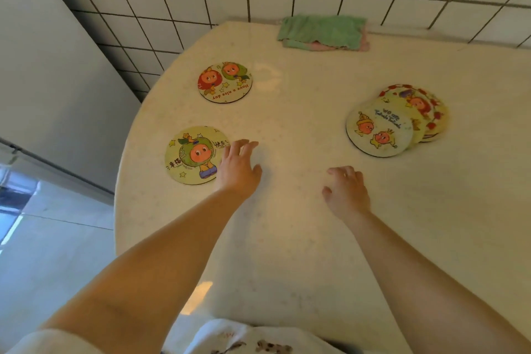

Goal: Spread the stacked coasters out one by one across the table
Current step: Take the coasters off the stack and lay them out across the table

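The leaning stack of coasters [402, 118] is sat well right of both hands. Left hand [240, 168] is spread open, empty, at the near coaster's [194, 155] right edge; right hand [346, 191] is loosely open too. Bare table [287, 238] is left between.

The table [301, 224] looks like glossy, speckled stone; the printed coasters [196, 154] look matt; the green cloth [320, 30] is soft, fuzzy fabric.

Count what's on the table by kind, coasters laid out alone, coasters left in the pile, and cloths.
Coasters laid out alone: 2
Coasters in the pile: at least 3 visible, maybe more underneath
Cloths: 2, green over pink
Total: at least 7
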